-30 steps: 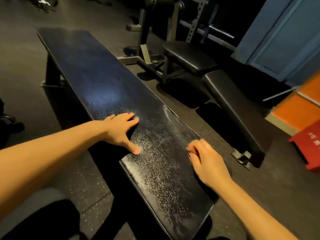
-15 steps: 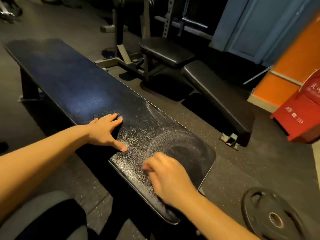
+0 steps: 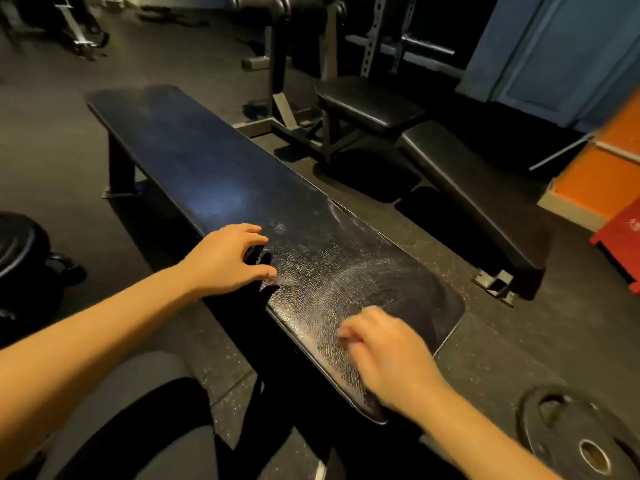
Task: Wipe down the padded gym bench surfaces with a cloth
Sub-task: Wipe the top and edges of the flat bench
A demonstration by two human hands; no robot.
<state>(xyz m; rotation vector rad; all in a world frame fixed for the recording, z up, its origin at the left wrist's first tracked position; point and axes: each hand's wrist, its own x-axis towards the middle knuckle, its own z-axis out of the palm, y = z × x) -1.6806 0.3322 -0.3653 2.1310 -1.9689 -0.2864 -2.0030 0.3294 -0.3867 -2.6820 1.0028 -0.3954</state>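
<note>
The long flat black padded bench (image 3: 214, 174) runs from the far left to the near centre. Its near end is speckled with pale residue and shows curved wipe streaks. My left hand (image 3: 225, 261) rests on the bench's left edge, fingers spread and arched, tips touching the pad. My right hand (image 3: 388, 358), blurred by motion, is curled knuckles-up over the near end of the pad. A dark bit of the cloth (image 3: 372, 410) shows under its heel; the rest is hidden by the hand.
A second bench with a seat pad (image 3: 367, 102) and an inclined back pad (image 3: 474, 199) stands to the right. A weight plate (image 3: 581, 434) lies on the floor at the near right. A red box (image 3: 620, 233) sits far right, and a dark bag (image 3: 20, 251) lies left.
My right hand has swept from the bench's right edge across to the near end, leaving an arc-shaped streak. My left hand stays on the left edge but has arched its fingers.
</note>
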